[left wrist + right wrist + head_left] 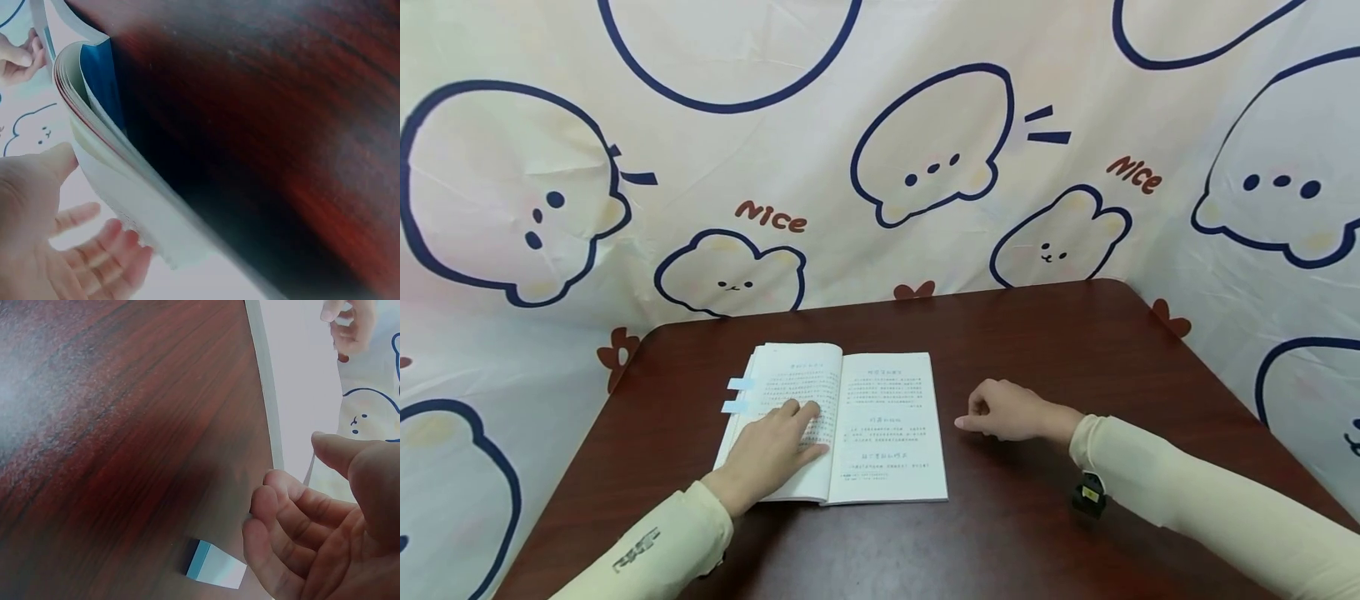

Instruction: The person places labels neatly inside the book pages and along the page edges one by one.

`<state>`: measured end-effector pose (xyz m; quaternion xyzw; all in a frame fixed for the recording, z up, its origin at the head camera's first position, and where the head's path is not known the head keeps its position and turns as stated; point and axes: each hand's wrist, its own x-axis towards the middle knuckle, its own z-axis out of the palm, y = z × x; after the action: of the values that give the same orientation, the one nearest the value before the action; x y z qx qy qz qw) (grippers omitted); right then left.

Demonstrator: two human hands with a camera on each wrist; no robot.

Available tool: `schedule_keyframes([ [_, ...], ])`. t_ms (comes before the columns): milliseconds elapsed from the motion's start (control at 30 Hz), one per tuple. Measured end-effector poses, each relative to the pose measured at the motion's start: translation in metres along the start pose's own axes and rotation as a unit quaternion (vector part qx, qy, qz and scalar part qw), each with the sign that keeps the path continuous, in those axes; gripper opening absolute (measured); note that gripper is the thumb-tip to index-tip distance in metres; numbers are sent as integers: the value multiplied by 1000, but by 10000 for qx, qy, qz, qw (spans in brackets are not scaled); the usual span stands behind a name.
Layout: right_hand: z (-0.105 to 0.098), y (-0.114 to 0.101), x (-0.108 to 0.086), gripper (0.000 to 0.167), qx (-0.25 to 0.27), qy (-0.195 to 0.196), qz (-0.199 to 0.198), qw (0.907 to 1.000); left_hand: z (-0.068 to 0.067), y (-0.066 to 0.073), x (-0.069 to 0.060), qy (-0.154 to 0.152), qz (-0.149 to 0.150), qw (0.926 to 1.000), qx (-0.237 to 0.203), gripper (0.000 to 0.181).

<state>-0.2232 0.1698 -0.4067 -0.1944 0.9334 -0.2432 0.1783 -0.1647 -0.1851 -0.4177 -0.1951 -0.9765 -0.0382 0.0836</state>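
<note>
Head view: an open book [865, 429] lies on the desk [1037, 333], nearer the left edge than the right, with two tabs [735, 407] jutting past its left side. The left hand [775, 454] rests on the left page [793, 375], fingers slightly bent, thumb spread from them. The right hand [1011, 410] is just beside the book's right edge, apart from it. A printed cloth [820, 150] hangs behind the desk's far edge.

Left wrist view: the left hand's fingers lie against the pages, which bow over a blue cover [103, 75].

Right wrist view: the right hand's fingers are loosely curled, pinching nothing, thumb held apart; a small block [215, 565] sits on the desk near them
</note>
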Motion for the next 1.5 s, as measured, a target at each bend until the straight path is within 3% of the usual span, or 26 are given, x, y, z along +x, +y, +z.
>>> schedule_keyframes([
  [233,0,-3,-3,33,4,16,-16,10000,0,6,3,-211,830,9959,-280,31],
  [400,-2,-3,-6,33,-1,37,-94,9999,-4,10,11,-333,897,9948,-357,14],
  [500,-2,-3,-6,33,-29,42,-49,10000,-2,11,19,-415,912,9943,-361,17],
  [633,-1,-3,-7,33,-3,42,-72,10000,3,10,27,-341,1281,9911,130,28],
  [767,-1,-3,-7,32,16,42,-130,9999,8,7,31,-94,1835,9791,877,37],
  [867,-1,-3,-7,32,-7,50,-119,9999,8,4,30,-97,2009,9721,1205,45],
  [1000,-3,-2,-8,32,-27,39,-125,9999,10,2,25,-448,1933,9726,1207,50],
  [1200,-5,0,-8,33,-44,26,-150,9999,12,1,20,-1280,1492,9794,462,51],
  [1367,-6,1,-8,33,-23,6,-127,9999,9,1,22,-1610,1343,9775,246,58],
  [1500,-6,2,-9,32,-22,19,-100,9999,4,0,24,-1807,1269,9753,110,77],
])
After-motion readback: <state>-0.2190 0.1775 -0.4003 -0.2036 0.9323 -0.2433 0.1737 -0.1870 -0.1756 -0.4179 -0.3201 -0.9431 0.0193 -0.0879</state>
